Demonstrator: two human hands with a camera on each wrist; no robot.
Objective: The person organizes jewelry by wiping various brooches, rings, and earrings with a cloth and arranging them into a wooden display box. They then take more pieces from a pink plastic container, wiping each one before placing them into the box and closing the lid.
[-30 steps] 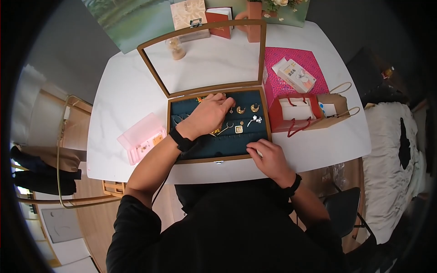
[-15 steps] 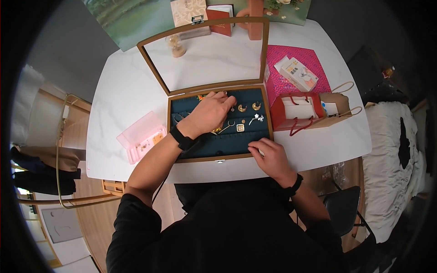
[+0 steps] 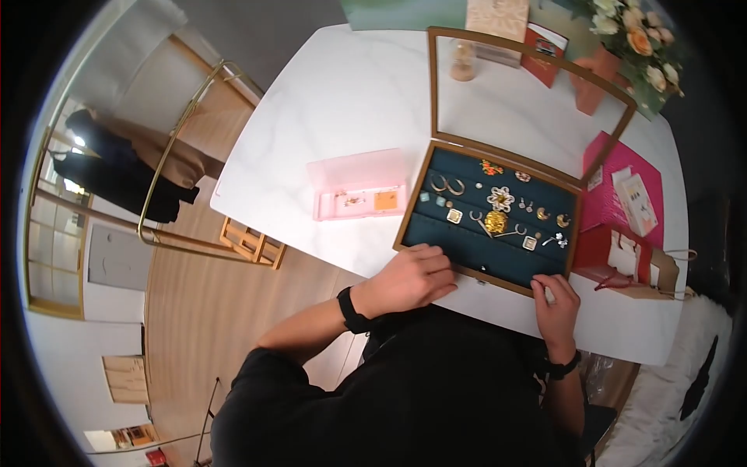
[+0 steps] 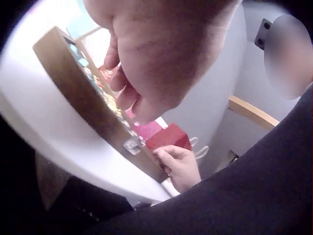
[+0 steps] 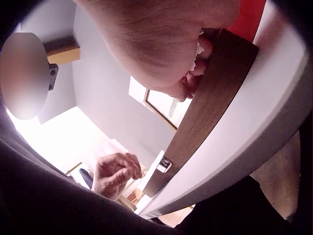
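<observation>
A wooden jewelry box point(image 3: 467, 253) with dark teal lining stands with its glass lid point(image 3: 529, 97) raised. Several earrings, hoops and brooches sit in its rows, among them a gold flower-like brooch point(image 3: 496, 222) and a silver flower one point(image 3: 500, 199). My left hand point(image 3: 412, 276) is over the box's front left corner, its fingers loosely curled and nothing showing between them. At the front right corner, my right hand point(image 3: 556, 307) rests by the rim, fingers curled round a small white bumpy thing point(image 5: 198, 51), mostly hidden by the palm.
Left of the box, an opened pink plastic case point(image 3: 323, 206) contains small jewelry pieces and an orange card. On the right are a red paper bag point(image 3: 603, 253), a pink sheet point(image 3: 595, 159) and a white carton point(image 3: 638, 204). Flowers point(image 3: 640, 43) stand behind the lid.
My left hand has drawn back from inside the box to its front left corner, uncovering the middle jewelry. The head view has turned left. My right hand stays at the front right corner.
</observation>
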